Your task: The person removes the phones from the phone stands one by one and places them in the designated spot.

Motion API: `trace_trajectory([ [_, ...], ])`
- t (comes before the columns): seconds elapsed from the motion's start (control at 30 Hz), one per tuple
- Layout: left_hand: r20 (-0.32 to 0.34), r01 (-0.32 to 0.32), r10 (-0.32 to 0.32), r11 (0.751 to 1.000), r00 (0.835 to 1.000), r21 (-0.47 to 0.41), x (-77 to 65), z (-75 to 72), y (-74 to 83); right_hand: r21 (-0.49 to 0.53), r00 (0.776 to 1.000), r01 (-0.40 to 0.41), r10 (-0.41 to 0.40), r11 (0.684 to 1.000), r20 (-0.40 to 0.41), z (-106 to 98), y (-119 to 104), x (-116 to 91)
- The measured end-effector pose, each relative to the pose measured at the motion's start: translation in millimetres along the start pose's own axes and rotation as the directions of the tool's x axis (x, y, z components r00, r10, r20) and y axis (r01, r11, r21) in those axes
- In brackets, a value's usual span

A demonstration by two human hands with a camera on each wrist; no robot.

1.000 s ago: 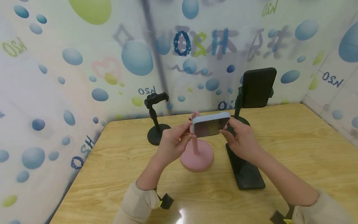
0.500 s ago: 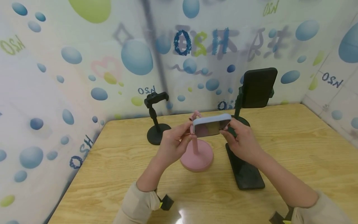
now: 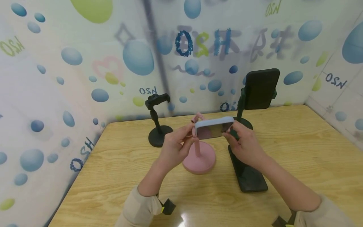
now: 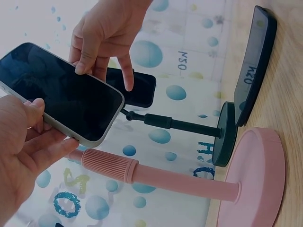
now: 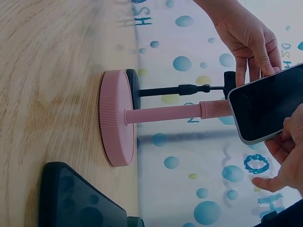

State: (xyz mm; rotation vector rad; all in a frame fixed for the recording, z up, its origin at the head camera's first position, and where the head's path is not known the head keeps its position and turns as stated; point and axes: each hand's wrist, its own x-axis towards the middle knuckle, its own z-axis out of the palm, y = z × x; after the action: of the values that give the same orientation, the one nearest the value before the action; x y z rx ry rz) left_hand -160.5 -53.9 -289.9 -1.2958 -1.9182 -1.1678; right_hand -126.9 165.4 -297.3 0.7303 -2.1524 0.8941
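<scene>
A phone in a light blue case lies sideways at the top of a pink phone stand, its dark screen facing me. My left hand pinches its left end between thumb and fingers. At the other end, my right hand pinches it the same way. The left wrist view shows the phone above the stand's ribbed pink collar. Most of the stand's holder is hidden behind the phone and hands, so I cannot tell whether it clamps the phone.
A black phone stand with a bare holder stands back left. Back right, a dark green stand carries a black phone. Another black phone lies flat on the wooden table, below my right hand. A patterned wall rises behind.
The phone's upper edge has tipped slightly lower. Both hands keep their hold at its ends, and the stands have not moved.
</scene>
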Motion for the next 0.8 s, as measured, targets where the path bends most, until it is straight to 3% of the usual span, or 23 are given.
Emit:
trace_trajectory([
  [0.57, 0.044, -0.003, 0.003, 1.0, 0.999, -0.007, 2.1, -5.8, -2.4, -0.022, 1.0, 0.015, -0.016, 1.0, -0.014, 2.3, -2.7, 0.4],
  [0.8, 0.067, -0.05, 0.05, 0.999, 0.996, -0.005, 6.1, -9.5, -7.4, -0.014, 1.0, 0.017, -0.017, 1.0, -0.016, 1.8, -3.0, 0.8],
])
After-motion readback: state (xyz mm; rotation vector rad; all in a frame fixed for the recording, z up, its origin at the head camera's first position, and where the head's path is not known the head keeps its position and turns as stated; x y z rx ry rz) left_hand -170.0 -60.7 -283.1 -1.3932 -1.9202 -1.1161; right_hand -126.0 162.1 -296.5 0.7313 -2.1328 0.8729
